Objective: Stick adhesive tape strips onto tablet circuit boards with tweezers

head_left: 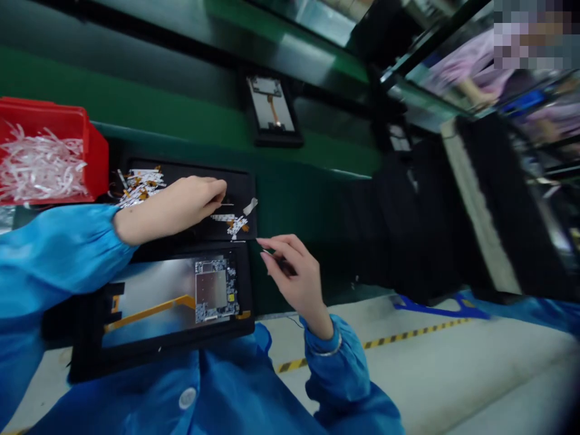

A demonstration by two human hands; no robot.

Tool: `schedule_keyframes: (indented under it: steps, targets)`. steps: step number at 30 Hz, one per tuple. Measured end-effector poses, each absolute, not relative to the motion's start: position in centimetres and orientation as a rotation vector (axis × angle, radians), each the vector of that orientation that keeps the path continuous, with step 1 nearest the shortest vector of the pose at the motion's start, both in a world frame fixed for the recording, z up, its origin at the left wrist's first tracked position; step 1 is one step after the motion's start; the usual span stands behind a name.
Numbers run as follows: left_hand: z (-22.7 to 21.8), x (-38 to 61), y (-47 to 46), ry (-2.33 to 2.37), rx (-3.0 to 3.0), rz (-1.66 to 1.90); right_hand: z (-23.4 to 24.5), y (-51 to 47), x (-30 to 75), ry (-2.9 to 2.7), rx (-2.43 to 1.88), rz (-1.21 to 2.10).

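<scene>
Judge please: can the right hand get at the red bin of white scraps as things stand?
Probably not by a straight path. The right hand is across from the red bin, and the left forearm lies between them, over the black tray. It would likely need to pass above that arm.

We look down on a green tabletop [312,151] that runs across the frame at a slant. At the upper left sits a red plastic bin [97,163], heaped with shredded white strips [40,169]. Just right of it lies a black tray [240,187] scattered with white-and-orange film scraps [138,187]. Directly below, edge to edge with that tray, lies a second black tray [158,356] holding a display panel [154,302] with an orange flex strip and a metal-shielded circuit board. Toward the upper middle we see a third black tray [276,140] carrying a similar panel, and farther right a dark object [399,138], too dim to tell.
</scene>
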State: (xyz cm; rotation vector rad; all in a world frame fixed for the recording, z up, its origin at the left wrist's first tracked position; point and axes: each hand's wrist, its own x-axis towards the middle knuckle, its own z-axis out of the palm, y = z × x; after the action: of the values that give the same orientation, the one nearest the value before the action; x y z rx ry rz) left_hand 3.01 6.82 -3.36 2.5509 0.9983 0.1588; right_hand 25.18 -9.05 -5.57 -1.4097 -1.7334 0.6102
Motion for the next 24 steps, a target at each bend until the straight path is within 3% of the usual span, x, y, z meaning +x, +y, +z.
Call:
schedule_keyframes:
  steps: [9,14,20,24]
  targets:
    - [-0.1,0.2,1.0,0.779,2.599,0.582,-4.2,-4.4,21.5,-1.748,-1.127,0.782]
    - [-0.1,-0.7,0.4,0.831,2.306,0.824,-3.5,-3.8,20.4,-1.492,-1.025,1.070]
    - [-0.5,-0.3,-0.1,0.753,2.089,0.933,-4.3,-3.4,19.0,-1.167,-0.940,1.354]
    - [-0.2,-0.3,-0.7,0.716,1.880,0.888,-4.8,-3.6,18.8,-1.282,-0.822,1.320]
